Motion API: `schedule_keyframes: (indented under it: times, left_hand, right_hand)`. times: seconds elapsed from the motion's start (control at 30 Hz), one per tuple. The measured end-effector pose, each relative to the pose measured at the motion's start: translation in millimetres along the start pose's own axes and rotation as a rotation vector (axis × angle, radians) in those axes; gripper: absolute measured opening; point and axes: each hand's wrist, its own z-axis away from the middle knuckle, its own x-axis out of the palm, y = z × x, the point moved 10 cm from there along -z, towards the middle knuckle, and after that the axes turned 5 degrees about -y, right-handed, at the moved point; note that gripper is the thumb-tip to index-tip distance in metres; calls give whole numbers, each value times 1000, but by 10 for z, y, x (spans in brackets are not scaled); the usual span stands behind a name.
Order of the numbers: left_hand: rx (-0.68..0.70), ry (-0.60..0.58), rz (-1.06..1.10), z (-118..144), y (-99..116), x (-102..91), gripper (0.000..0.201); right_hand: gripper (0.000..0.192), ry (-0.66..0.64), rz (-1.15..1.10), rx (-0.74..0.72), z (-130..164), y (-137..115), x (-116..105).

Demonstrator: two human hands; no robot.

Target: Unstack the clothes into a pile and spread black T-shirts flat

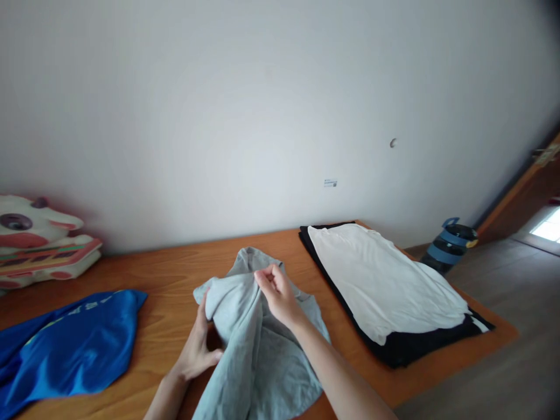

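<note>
Grey garment (262, 344) lies bunched mid-desk (166, 274), long axis running toward the person; right hand (277, 297) pinches a top fold between thumb and fingers, left hand (196, 350) grips the left edge, fingers closed underneath.

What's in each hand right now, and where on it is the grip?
Both hold the grey garment: right hand pinches a fold near its top, left hand grips its left edge.
</note>
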Motion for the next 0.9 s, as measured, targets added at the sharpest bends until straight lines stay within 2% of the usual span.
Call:
schedule_keyframes:
  times: [0.13, 0.2, 0.3, 0.43, 0.5, 0.57, 0.63, 0.73, 0.83, 0.9]
  left_hand:
    - [18, -121, -156, -33, 132, 138, 127]
    - [-1, -151, -295, -78, 201, 256, 129]
    - [-107, -114, -447, -155, 199, 379, 120]
    - [-187, -107, -462, -235, 148, 461, 75]
    - [-200, -135, -422, -256, 131, 457, 64]
    - [-203, -125, -322, -266, 146, 384, 62]
    - [-217, -5, -194, -274, 181, 168, 59]
    - [-274, 343, -70, -237, 231, -428, 44]
    - [-274, 653, -55, -164, 389, -1140, 32]
    - [-230, 782, -90, -133, 560, -1619, 33]
  right_hand:
    - [32, 34, 176, 41, 155, 651, -359]
    - [27, 37, 239, 64, 266, 879, -490]
    - [22, 7, 288, 84, 388, 1039, -547]
    - [26, -29, 242, 111, 409, 1091, -550]
    - [34, 43, 117, 166, 407, 1162, -687]
    - [45, 208, -10, 242, 452, 1293, -956]
    - [53, 382, -35, 295, 540, 1430, -1259]
    - [53, 543, 39, 377, 673, 1643, -1600]
    - [48, 516, 98, 433, 707, 1791, -1677]
    - [48, 431, 174, 468, 690, 1836, -1628]
